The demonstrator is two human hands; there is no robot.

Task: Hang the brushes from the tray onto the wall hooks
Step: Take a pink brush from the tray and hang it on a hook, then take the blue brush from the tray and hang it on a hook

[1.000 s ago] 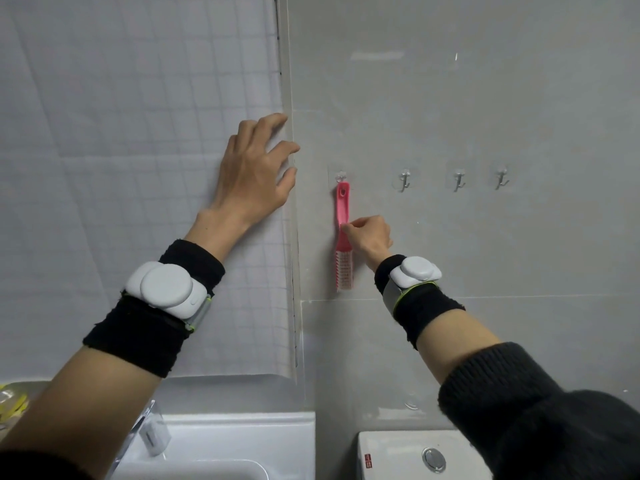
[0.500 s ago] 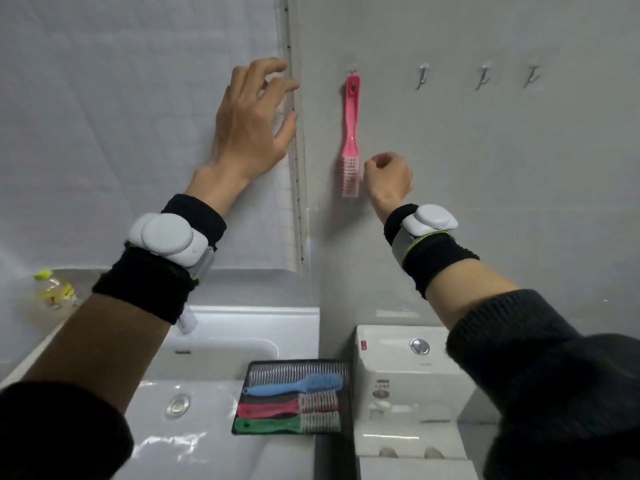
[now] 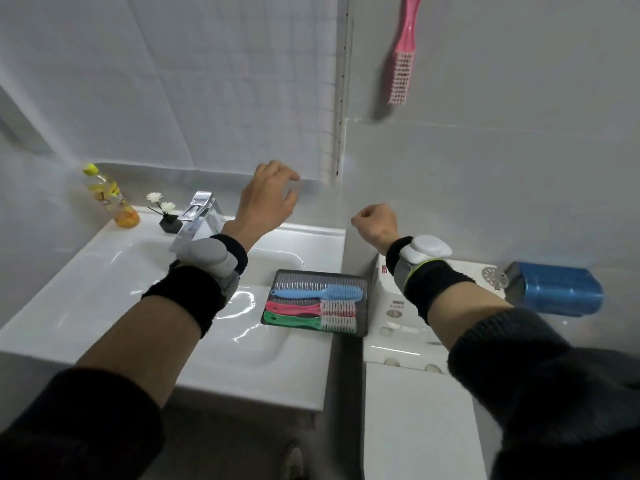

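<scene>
Below both hands, at lower centre, the tray [image 3: 362, 308] holds three brushes [image 3: 317, 293] lying lengthwise left-right. The left hand [image 3: 266, 199] hangs loosely spread and empty; the right hand [image 3: 375, 221], fisted and empty, looks nearer.

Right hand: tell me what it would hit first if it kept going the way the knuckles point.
Probably the grey wall. The right hand is a loose fist, empty, aimed forward above the toilet tank; nothing shows between. Depth is uncertain.

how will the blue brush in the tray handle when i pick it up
The blue brush looks like moulded plastic, so probably stiff and light. It lies flat on the ribbed tray, so unlikely to roll. Its thin handle may feel slick.
</scene>
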